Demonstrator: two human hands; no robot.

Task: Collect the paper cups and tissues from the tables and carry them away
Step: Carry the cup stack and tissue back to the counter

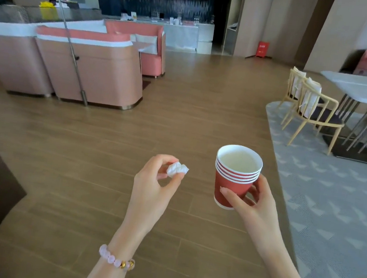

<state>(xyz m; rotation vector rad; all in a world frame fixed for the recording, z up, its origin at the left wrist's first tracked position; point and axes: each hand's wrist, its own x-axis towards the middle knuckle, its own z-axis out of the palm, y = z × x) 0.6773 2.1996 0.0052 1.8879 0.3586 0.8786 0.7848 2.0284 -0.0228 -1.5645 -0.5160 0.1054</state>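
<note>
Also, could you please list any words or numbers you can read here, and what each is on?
Nothing here can be read.
Too blurred: pale marks on the red box far ahead.
Too small: the card on the far counter.
No print shows on the stacked red paper cups.

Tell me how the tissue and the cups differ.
The tissue is white and crumpled into a small wad; the cups are red, rigid and nested in an upright stack. The tissue is much smaller than the cups. The left hand pinches the tissue between fingertips and thumb, while the right hand wraps round the cups' side. Both are held in the air over the floor.
</note>
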